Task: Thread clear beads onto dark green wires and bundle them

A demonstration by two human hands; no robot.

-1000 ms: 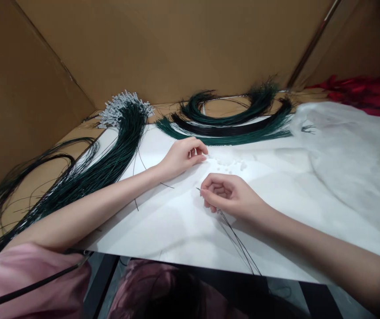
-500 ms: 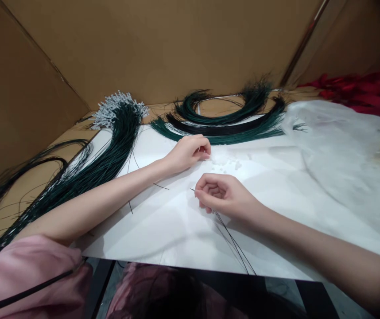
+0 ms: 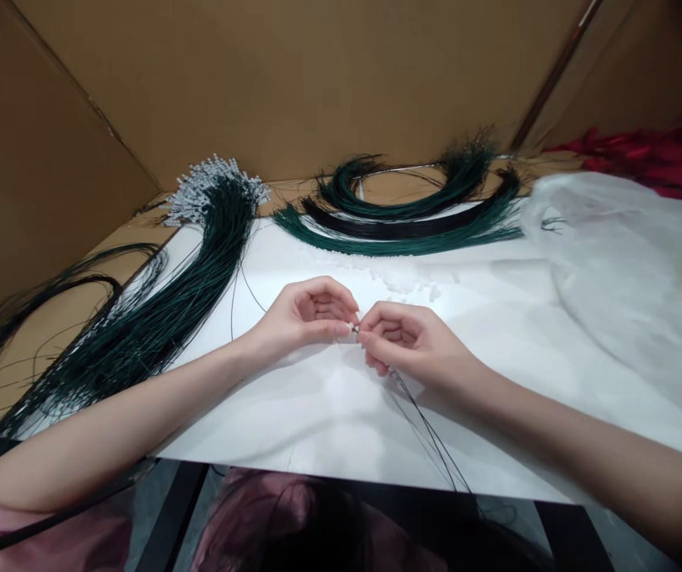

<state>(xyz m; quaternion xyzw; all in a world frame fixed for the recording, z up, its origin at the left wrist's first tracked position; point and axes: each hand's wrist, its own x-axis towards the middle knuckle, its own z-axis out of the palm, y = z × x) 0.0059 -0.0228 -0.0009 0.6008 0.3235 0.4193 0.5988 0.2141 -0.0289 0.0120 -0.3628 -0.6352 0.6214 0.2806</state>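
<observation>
My right hand (image 3: 404, 338) is closed in a pinch on thin dark wires (image 3: 430, 429), whose long ends trail down past the table's front edge. My left hand (image 3: 317, 314) meets it fingertip to fingertip, pinching a small white bead (image 3: 353, 326) at the wire tip. Whether the bead is threaded on the wire I cannot tell. Behind the hands, small white beads (image 3: 404, 280) lie scattered on the white table sheet (image 3: 496, 318). To the left lies a thick bundle of dark green wires (image 3: 198, 274) with white beaded tips (image 3: 198, 191).
Curved bundles of green and black wire (image 3: 412, 230) lie at the back. A translucent plastic bag (image 3: 627, 270) covers the right side, with red ribbon-like material (image 3: 656, 163) behind it. Brown cardboard walls (image 3: 329, 79) enclose the back and sides. Loose dark wires (image 3: 36, 318) curl at far left.
My left hand has come from the loose beads toward me and now meets the right fingertips with a white bead. The right hand has barely moved, still pinching the wires.
</observation>
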